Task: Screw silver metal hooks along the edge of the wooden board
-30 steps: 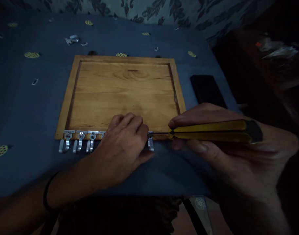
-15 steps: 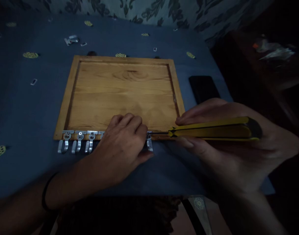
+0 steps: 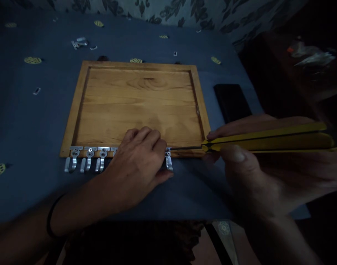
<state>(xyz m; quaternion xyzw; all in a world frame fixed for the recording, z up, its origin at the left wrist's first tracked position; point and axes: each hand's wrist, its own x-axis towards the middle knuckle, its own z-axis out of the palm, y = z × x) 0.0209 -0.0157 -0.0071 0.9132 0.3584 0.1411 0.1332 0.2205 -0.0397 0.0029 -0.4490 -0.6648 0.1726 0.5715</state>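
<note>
A shallow wooden tray-like board (image 3: 137,106) with a raised rim lies on the blue cloth. Along its near rim sit several metal hooks (image 3: 102,159), screwed or set in a row. My left hand (image 3: 139,162) is closed over this near rim, fingers bent on top and thumb below, hiding the middle hooks. My right hand (image 3: 256,173) grips a yellow-and-black screwdriver (image 3: 267,140), held nearly level. Its thin shaft reaches left to the rightmost hook (image 3: 168,160), beside my left fingers; whether the tip touches a screw I cannot tell.
A black phone-like slab (image 3: 231,101) lies right of the board. Beyond the board's far left corner are loose metal hooks (image 3: 80,43). Clear plastic wrapping (image 3: 313,55) rests on a dark surface at far right. The patterned blue tablecloth (image 3: 27,121) ends near my body.
My right hand and the screwdriver have shifted right, so more of the shaft shows. The left hand keeps its place on the rim.
</note>
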